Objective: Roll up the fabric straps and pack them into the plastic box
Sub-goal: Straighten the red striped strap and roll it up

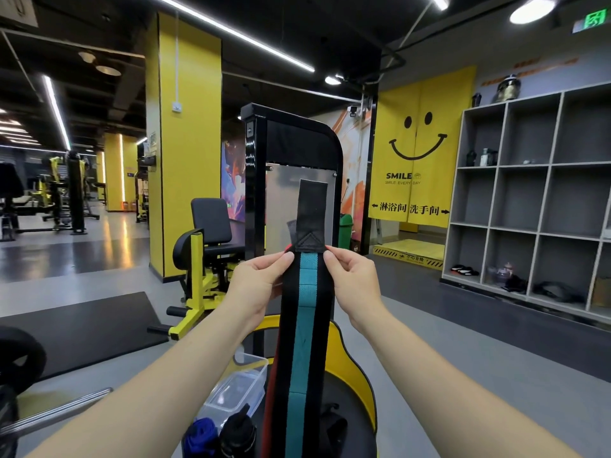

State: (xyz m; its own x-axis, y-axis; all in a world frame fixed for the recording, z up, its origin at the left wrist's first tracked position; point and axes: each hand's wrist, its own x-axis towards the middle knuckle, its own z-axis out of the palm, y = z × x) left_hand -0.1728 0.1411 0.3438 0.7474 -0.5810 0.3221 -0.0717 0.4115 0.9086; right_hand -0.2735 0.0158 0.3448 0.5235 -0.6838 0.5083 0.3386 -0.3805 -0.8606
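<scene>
- Fabric strap point(305, 328), black w/ teal stripe down the middle, held up vertical in front of the camera; black tab end sticks up above the fingers, rest hangs down out of frame at the bottom.
- Left hand point(261, 279) pinches strap's left edge near the top, thumb + fingers on it.
- Right hand point(350, 279) pinches the right edge at same height. Both hands grasping the strap, none free.
- Red edge of a 2nd strap point(271, 385) peeks out behind the left side of the black one.
- Plastic box point(236, 388), clear, sits low left of the hanging strap, next to left forearm; partly hidden by the arm.
- Blue fabric roll point(200, 436) + black bottle point(238, 431) just below the box, near bottom edge.
- All that rests on a round black/yellow pad point(350, 368); strap covers its middle.
- Black-framed machine point(294, 180) directly behind the strap, yellow-framed seat point(211, 226) to its left.
- Right side: grey cubby shelf point(529, 200) w/ shoes, bottles; yellow smiley curtain point(416, 147) beside it.
- Yellow pillar point(185, 143) left of centre.
</scene>
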